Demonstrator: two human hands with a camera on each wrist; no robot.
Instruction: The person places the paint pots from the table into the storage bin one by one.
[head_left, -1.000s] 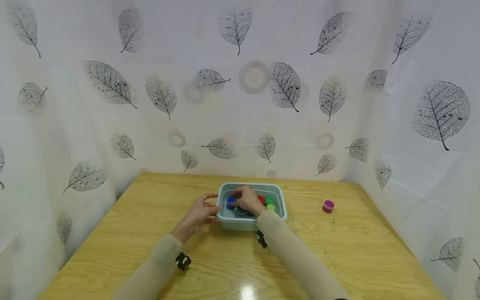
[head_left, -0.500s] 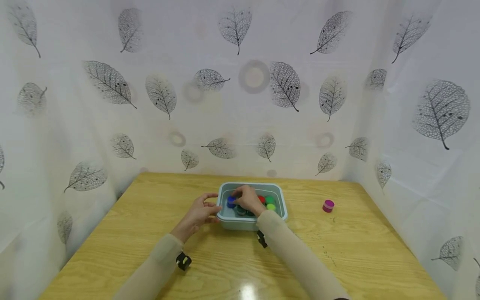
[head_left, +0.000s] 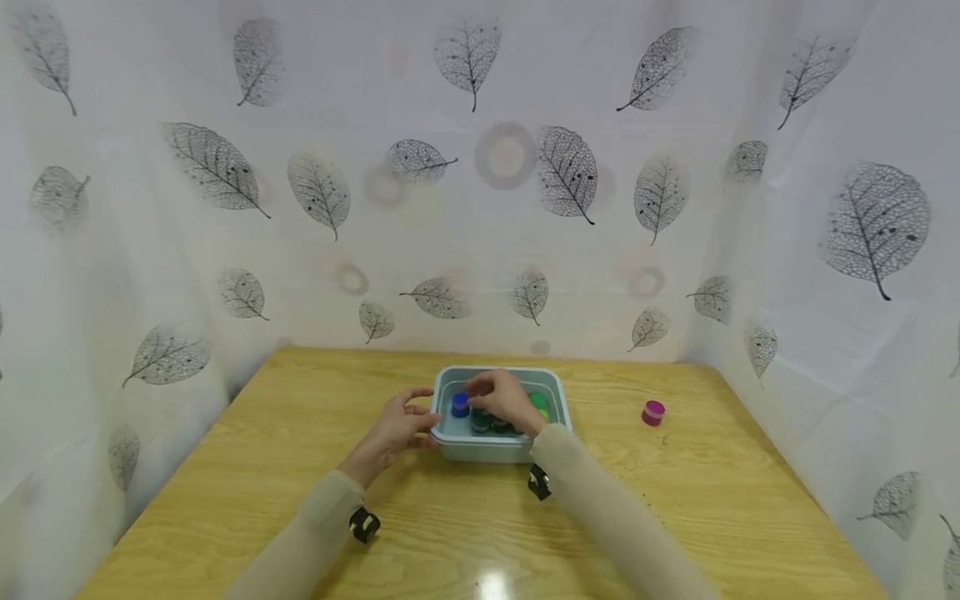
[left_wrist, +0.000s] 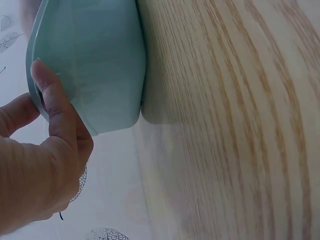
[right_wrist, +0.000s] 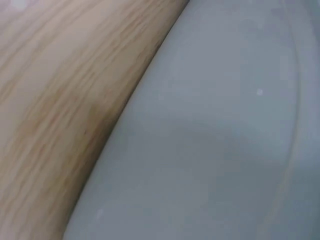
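Observation:
A pale blue-green plastic tub (head_left: 487, 452) sits on the table with several small round capped pots inside. My left hand (head_left: 395, 432) grips the tub's left rim; the left wrist view shows the thumb and fingers (left_wrist: 59, 107) on either side of that rim. Inside the tub, my right hand (head_left: 508, 398) hovers over the pots with its fingers loosely bent, and no pot shows in its grasp. Just left of its fingertips stands a blue pot (head_left: 460, 406), apart from them. Dark pots (head_left: 481, 422) lie beneath the hand, and a green pot (head_left: 538, 401) shows behind it.
A magenta pot (head_left: 653, 413) lies alone on the wooden table (head_left: 337, 379), right of the tub. White curtains (head_left: 465, 233) with leaf prints surround the table at the back and sides. The right wrist view has only the tub's outer wall (right_wrist: 200, 130) and some table.
My right hand has come away from the blue pot and shifted slightly right, now covering the red pot. The left hand keeps its place at the rim.

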